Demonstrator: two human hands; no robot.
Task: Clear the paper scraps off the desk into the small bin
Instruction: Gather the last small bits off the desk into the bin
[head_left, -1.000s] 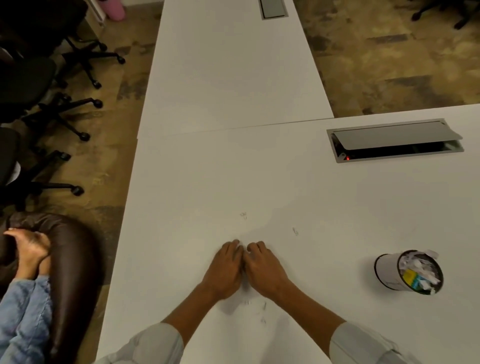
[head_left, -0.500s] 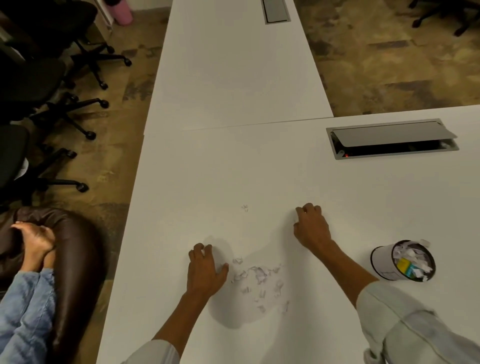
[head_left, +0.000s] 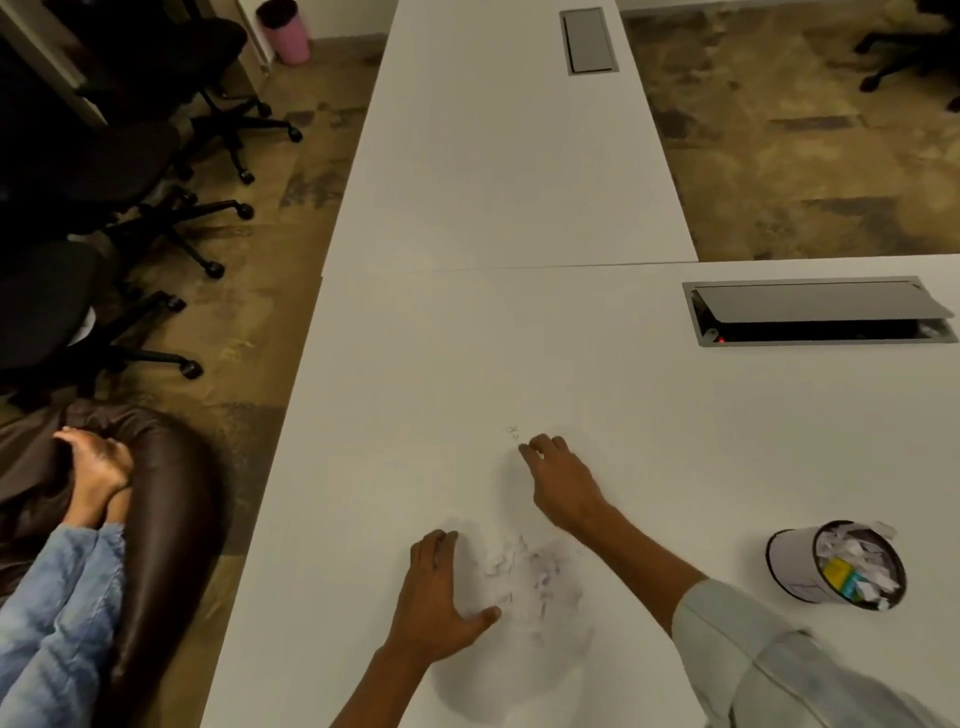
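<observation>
A loose heap of small white torn paper scraps (head_left: 524, 569) lies on the white laminate surface (head_left: 415, 395), well to the left of the small white cylindrical bin (head_left: 836, 564), which is already packed with crumpled white and yellow paper. The left hand (head_left: 434, 597) rests flat on the left edge of that heap, fingers (head_left: 434, 545) held close together and thumb angled out toward the scraps, likely as a wall so the bits cannot scatter away from the bin. The right hand (head_left: 561, 475) sits beyond the heap, fingers (head_left: 540, 447) curled and slightly apart, holding nothing, tips just beside one stray tiny scrap (head_left: 513, 430). It seems placed to rake that outlier back into the heap. The bin stands well apart from both hands, so gathering appears to come before any transfer.
</observation>
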